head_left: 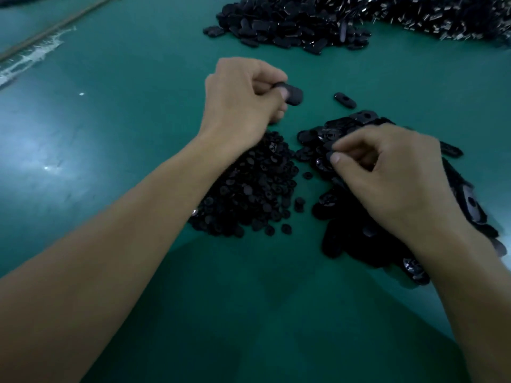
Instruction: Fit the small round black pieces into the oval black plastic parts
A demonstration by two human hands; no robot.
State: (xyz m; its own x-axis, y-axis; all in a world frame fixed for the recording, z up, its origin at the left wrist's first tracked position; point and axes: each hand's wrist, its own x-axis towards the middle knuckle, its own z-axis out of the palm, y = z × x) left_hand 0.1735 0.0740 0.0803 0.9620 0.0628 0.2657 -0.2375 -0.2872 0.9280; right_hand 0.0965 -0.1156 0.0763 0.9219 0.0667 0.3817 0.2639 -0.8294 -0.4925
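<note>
Two bare hands are being held over a green bench (124, 120), and the heap of small round black pieces (249, 186) lying between them is being taken as the landmark for everything else. Just beyond that heap, the left hand (243, 98) is being kept curled, and one oval black part (291, 94) is being gripped between its thumb and bent fingers, one end sticking out to the right. Right of the heap, the right hand (387, 175) is being held over a spread pile of oval parts (343, 125), and a dark piece (329, 150) is being pinched between its thumb and forefinger; whether that piece is round or oval cannot be told. The heap's left side is being covered by the left forearm. A few loose round pieces (298, 203) are lying on the bench in the gap between the heap and the pile. Beyond the heap and to its right, a single oval part (344, 100) with a hole in its middle is lying alone. Far beyond the heap, a large mound of oval parts (287, 23) is lying, and right of that mound a glinting mass of small pieces (442, 17) whose kind cannot be told. Far left of the heap, a whitish streak (36, 53) is showing on the bench.
</note>
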